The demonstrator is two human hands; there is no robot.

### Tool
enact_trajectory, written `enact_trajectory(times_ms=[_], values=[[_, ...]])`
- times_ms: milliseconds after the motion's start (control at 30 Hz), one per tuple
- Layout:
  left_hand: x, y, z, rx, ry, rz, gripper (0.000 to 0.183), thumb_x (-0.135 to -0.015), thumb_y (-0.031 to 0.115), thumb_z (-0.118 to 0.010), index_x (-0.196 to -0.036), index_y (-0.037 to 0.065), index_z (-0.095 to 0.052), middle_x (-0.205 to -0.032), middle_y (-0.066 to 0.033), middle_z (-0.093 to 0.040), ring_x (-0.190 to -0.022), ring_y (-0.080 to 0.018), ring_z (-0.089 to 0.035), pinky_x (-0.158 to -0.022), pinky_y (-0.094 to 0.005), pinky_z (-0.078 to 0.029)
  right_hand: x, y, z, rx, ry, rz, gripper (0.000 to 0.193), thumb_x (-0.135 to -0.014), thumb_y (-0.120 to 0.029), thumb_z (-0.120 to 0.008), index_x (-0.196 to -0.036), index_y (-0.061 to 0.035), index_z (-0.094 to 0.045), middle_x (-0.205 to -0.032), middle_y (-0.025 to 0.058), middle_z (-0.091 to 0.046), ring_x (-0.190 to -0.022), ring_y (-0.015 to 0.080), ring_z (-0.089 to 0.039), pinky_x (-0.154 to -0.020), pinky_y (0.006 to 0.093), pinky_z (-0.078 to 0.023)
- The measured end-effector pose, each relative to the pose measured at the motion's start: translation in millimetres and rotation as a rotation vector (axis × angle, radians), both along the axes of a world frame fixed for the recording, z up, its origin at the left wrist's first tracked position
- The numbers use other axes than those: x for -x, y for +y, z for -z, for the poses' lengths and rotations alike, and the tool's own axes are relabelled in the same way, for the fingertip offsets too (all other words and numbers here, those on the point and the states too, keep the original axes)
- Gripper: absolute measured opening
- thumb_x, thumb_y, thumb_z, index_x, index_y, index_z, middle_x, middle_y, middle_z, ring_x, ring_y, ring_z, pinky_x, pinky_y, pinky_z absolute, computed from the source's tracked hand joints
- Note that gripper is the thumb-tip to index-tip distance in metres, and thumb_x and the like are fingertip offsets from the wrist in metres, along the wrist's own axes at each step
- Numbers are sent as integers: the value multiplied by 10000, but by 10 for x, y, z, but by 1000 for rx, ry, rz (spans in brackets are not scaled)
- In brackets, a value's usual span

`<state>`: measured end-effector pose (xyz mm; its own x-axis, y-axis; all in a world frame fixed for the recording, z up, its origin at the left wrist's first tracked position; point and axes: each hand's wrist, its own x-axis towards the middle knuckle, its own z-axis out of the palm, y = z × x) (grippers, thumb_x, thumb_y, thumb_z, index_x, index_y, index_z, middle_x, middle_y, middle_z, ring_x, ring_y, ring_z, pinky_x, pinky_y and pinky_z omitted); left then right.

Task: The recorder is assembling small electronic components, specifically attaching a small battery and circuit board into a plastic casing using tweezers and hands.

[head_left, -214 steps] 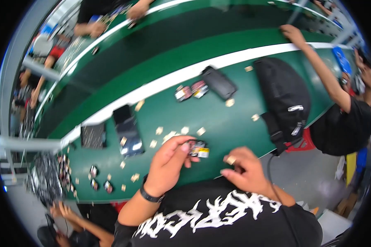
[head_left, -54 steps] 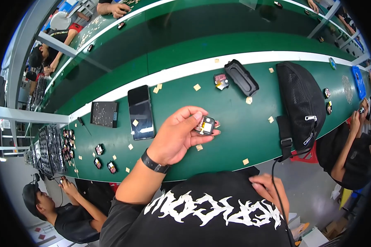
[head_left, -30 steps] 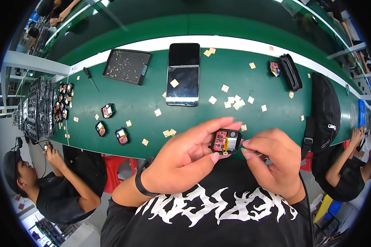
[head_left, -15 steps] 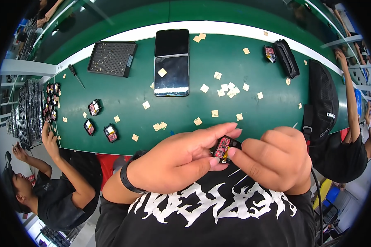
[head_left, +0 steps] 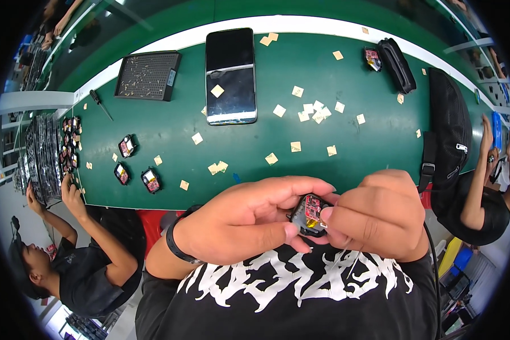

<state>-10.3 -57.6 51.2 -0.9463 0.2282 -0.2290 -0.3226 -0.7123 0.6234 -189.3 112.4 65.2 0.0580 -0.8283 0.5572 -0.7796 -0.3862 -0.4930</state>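
The watch-shaped housing (head_left: 302,214) is a dark, rounded-cornered shell, held in front of the person's chest, close to the near edge of the table (head_left: 374,161). Within its outline a red circuit board (head_left: 313,206) shows, hard and closely set with tiny parts, a dark grey surface beside it and a shiny, crinkled yellow film (head_left: 311,223) at its lower end. The left hand (head_left: 249,218) is half open and cups the housing, gripping it with the thumb on the lower left rim and the fingers along its far side and behind; a smooth black band (head_left: 178,243) circles that wrist. The right hand (head_left: 379,212) is curled nearly into a fist, one fingertip against the board's right edge; I cannot tell whether it pinches the board, since the knuckles cover the rest. On the matte green tabletop lie thin, square, cream-coloured paper pieces (head_left: 318,113), some overlapping, and to the left three similar open housings (head_left: 151,180) with red boards. Farther back are a flat black tray (head_left: 147,76) with a gridded floor and scattered slivers, a slim screwdriver (head_left: 101,105), a glossy black slab-like device (head_left: 230,102), a hollow, oblong black case (head_left: 398,67) and a soft fabric bag (head_left: 449,130).
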Motion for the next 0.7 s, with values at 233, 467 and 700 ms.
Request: enact_trajectory(times_ms=[233, 467, 700], values=[[33, 12, -55, 9, -75, -2, 581, -974, -22, -520, -1523, -87, -341, -1403, -234, -532, -1215, -316, -620, -926, -401, -600, -83, 61, 30, -145, -344, 186, 214, -698, 16, -810, -891, -32, -730, -769, 74, -660, -591, 175, -610, -496, 282, -497], [69, 52, -67, -32, -120, -32, 589, -974, -22, -530, -1525, -86, -331, -1386, -259, -543, -1174, -360, -666, -995, -411, -578, -135, 114, 129, -157, -491, 257, 218, -706, 69, -802, -887, -27, -729, -787, 76, -660, -627, 146, -607, -498, 262, -475], [21, 143, -26, 114, -13, -103, 553, -991, -5, -526, -1509, -88, -351, -1370, -255, -552, -1163, -346, -670, -992, -393, -581, -154, 166, 181, -161, -516, 260, 218, -720, 60, -808, -904, -24, -726, -842, 82, -659, -649, 135, -599, -487, 252, -452]])
